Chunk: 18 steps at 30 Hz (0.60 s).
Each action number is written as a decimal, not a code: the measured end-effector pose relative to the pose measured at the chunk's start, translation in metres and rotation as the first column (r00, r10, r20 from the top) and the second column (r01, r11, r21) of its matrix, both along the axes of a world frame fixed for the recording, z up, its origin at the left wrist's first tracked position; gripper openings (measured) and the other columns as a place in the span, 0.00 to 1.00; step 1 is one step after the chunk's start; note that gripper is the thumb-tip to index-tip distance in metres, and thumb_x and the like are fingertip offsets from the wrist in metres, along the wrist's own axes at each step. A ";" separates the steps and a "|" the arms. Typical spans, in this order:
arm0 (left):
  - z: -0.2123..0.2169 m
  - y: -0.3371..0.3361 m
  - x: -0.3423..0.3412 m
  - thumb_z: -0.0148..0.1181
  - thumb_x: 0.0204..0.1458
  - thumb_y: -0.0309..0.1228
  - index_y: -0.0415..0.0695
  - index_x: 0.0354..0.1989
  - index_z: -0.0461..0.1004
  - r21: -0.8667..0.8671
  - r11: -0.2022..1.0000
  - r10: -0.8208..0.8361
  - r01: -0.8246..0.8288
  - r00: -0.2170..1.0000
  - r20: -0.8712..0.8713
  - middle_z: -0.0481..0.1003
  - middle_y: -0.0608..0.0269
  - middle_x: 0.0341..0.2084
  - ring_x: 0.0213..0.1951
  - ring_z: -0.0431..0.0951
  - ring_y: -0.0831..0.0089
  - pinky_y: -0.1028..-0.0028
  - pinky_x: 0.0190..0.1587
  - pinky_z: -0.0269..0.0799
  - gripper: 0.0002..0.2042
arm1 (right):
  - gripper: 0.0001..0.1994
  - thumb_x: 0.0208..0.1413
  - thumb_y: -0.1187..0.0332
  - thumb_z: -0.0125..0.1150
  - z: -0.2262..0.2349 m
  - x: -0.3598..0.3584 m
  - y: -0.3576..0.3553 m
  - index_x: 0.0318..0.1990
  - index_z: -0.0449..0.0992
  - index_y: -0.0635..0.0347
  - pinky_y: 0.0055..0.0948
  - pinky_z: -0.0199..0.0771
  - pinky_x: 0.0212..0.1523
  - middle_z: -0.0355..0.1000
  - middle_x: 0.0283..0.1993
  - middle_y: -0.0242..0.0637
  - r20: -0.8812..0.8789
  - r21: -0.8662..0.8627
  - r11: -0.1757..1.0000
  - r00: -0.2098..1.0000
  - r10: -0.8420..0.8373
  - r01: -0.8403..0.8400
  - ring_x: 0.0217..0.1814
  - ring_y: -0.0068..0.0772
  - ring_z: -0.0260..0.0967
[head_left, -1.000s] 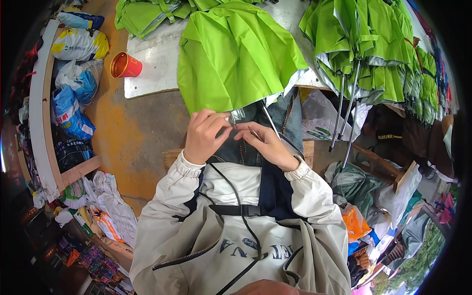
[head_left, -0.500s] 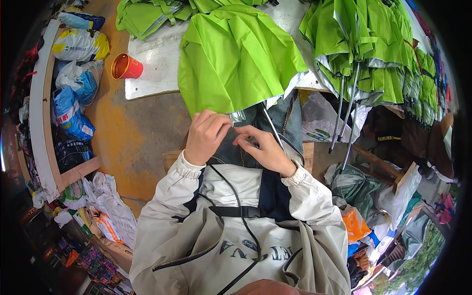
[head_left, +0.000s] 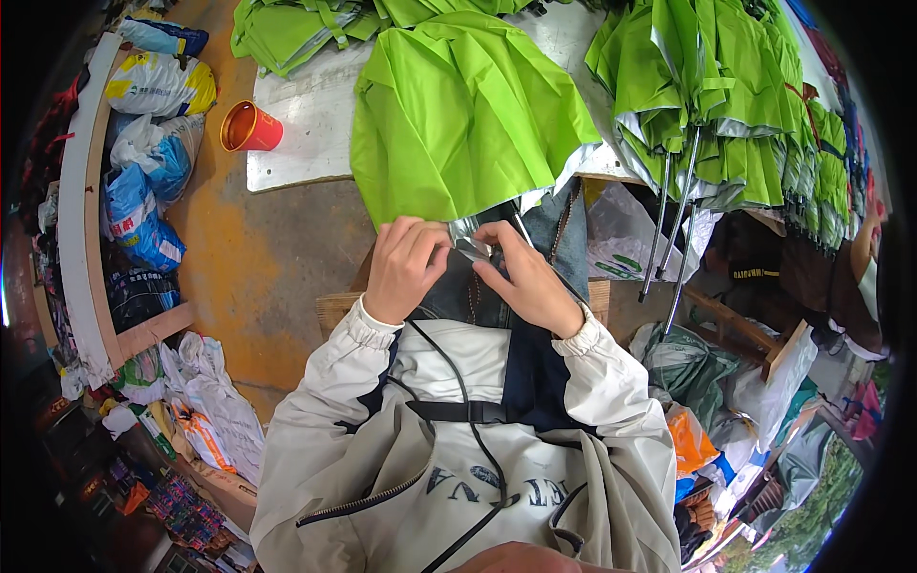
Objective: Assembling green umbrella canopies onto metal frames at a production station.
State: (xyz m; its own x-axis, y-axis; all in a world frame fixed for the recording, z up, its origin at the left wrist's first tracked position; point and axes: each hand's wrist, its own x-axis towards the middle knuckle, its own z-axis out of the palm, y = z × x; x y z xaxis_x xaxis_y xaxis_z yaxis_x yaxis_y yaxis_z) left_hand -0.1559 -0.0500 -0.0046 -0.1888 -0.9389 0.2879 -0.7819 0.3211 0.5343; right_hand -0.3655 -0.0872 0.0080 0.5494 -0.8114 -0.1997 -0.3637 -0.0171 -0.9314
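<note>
While both hands work close together just past the near edge of the pale grey tabletop point(head_left: 296, 134), the left hand point(head_left: 406, 267) has its fingers point(head_left: 420, 250) curled in tight, pinching the silvery lower hem of the bright green folded umbrella canopy point(head_left: 468, 115). The right hand point(head_left: 530, 282) meets it from the other side, its fingers point(head_left: 497, 250) bent and narrowed on the same silver-lined edge point(head_left: 468, 237), so the two sets of fingertips nearly touch across that small bit of fabric.

The canopy itself lies spread in loose pleats over the middle of the tabletop, its green outer face up, its reflective silver lining showing only where the hem turns over at the near edge. A thin metal shaft point(head_left: 523, 229) pokes out from under it beside the right hand.

Toward the right edge of the tabletop a heap of matching green umbrellas point(head_left: 726, 105) hangs over, their metal rods point(head_left: 673, 220) pointing down. More green fabric point(head_left: 287, 33) is piled at the far left corner, and a red plastic cup point(head_left: 250, 127) lies on its side near the left edge. Stuffed plastic sacks point(head_left: 158, 143) sit on the orange floor point(head_left: 258, 258) to the left.
</note>
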 end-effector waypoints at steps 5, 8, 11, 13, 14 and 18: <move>-0.002 0.003 0.001 0.67 0.42 0.20 0.45 0.35 0.75 -0.014 1.000 0.025 -0.026 0.999 -0.044 0.79 0.66 0.37 0.42 0.76 0.63 0.65 0.45 0.65 0.12 | 0.18 0.61 0.71 0.59 -0.016 0.007 -0.004 0.58 0.70 0.65 0.28 0.69 0.56 0.74 0.54 0.40 0.253 0.119 0.992 0.967 0.012 -0.044 0.56 0.30 0.71; -0.006 0.004 0.001 0.68 0.43 0.21 0.45 0.35 0.76 -0.017 0.999 0.049 -0.051 0.997 -0.063 0.80 0.66 0.36 0.41 0.76 0.63 0.66 0.44 0.65 0.11 | 0.17 0.63 0.72 0.56 -0.019 0.006 -0.004 0.58 0.72 0.67 0.27 0.67 0.58 0.75 0.54 0.38 0.245 0.299 0.951 0.970 -0.002 -0.074 0.56 0.26 0.70; -0.004 0.003 -0.001 0.68 0.44 0.22 0.45 0.35 0.77 -0.023 0.998 0.061 -0.063 0.995 -0.078 0.80 0.66 0.35 0.40 0.76 0.64 0.66 0.44 0.65 0.09 | 0.17 0.64 0.72 0.54 -0.019 0.006 -0.004 0.57 0.73 0.68 0.26 0.66 0.59 0.76 0.54 0.37 0.260 0.386 0.919 0.965 -0.025 -0.080 0.57 0.24 0.70; -0.001 0.002 -0.002 0.68 0.46 0.23 0.45 0.34 0.78 -0.033 0.997 0.062 -0.065 0.994 -0.086 0.81 0.66 0.35 0.40 0.76 0.65 0.66 0.43 0.65 0.08 | 0.16 0.64 0.73 0.52 -0.019 0.007 -0.004 0.57 0.74 0.70 0.26 0.66 0.59 0.76 0.53 0.37 0.303 0.386 0.920 0.951 -0.056 -0.069 0.56 0.23 0.70; -0.001 0.002 -0.001 0.68 0.46 0.23 0.45 0.34 0.78 -0.035 0.997 0.061 -0.064 0.995 -0.085 0.81 0.66 0.35 0.40 0.76 0.65 0.66 0.43 0.65 0.08 | 0.16 0.64 0.73 0.52 -0.019 0.007 -0.004 0.57 0.74 0.70 0.26 0.66 0.59 0.76 0.53 0.37 0.304 0.385 0.920 0.951 -0.056 -0.069 0.56 0.23 0.70; 0.002 -0.001 0.003 0.68 0.45 0.23 0.45 0.34 0.78 -0.040 0.999 0.013 -0.015 0.999 -0.051 0.81 0.68 0.34 0.39 0.76 0.66 0.67 0.42 0.65 0.08 | 0.16 0.64 0.73 0.52 -0.019 0.007 -0.004 0.56 0.74 0.70 0.25 0.65 0.59 0.77 0.52 0.38 0.305 0.384 0.921 0.951 -0.054 -0.071 0.56 0.23 0.70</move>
